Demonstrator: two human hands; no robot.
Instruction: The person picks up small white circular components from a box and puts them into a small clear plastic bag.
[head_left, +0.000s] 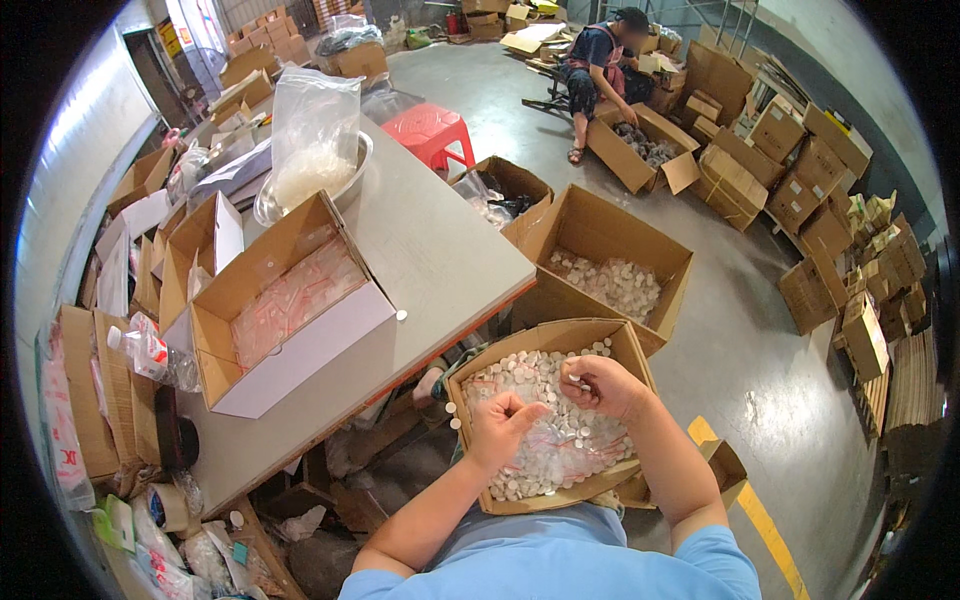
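Observation:
A cardboard box rests on my lap, filled with small round white discs and several clear plastic bags with red lines. My left hand is over the box's left part, fingers curled in and thumb pointing right; whatever it holds, if anything, is hidden. My right hand hovers above the right side of the discs, with thumb and fingers pinched on a white disc. The two hands are a short gap apart.
On the grey table at left stand a box of small clear bags and a metal bowl with a large plastic bag. An open box of wrapped white pieces sits ahead on the floor. Beyond are a red stool and a seated person.

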